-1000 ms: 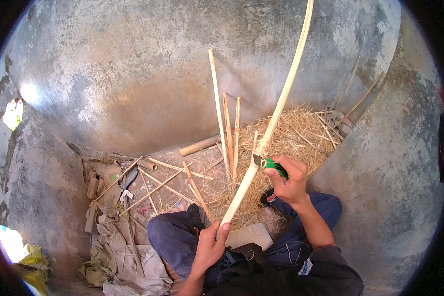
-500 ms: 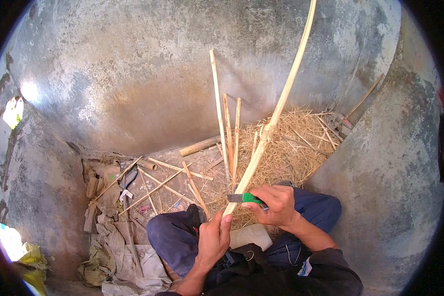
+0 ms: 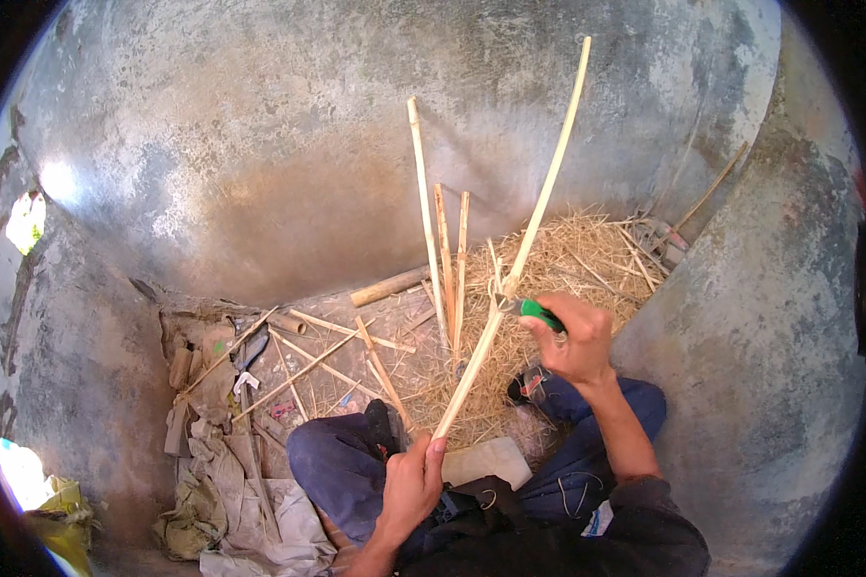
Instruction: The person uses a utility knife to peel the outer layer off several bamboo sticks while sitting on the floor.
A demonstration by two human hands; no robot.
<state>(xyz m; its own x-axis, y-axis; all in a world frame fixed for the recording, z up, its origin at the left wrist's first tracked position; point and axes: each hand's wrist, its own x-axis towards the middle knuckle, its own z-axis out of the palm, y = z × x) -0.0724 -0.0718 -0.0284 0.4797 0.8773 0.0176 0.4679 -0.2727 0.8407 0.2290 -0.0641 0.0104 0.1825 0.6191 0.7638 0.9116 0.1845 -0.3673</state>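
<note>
My left hand [image 3: 412, 483] grips the lower end of a long pale bamboo stick [image 3: 534, 216] that slants up to the right against the grey wall. My right hand [image 3: 577, 338] holds a green-handled knife [image 3: 529, 311] with its blade pressed to the stick about halfway along. Thin shavings curl off at the blade. I sit with my legs in blue trousers [image 3: 342, 471] folded under the stick.
Three split bamboo pieces [image 3: 445, 250] lean on the wall behind a heap of straw-like shavings [image 3: 568, 260]. Loose sticks [image 3: 308, 361], scraps and crumpled sacking [image 3: 250, 490] lie on the floor at left. A short round log [image 3: 390, 286] lies by the wall. Concrete walls close in all around.
My right hand with the knife slid down the stick toward my left hand, then moved back up to the middle of the stick. The stick's top has dropped lower in view.
</note>
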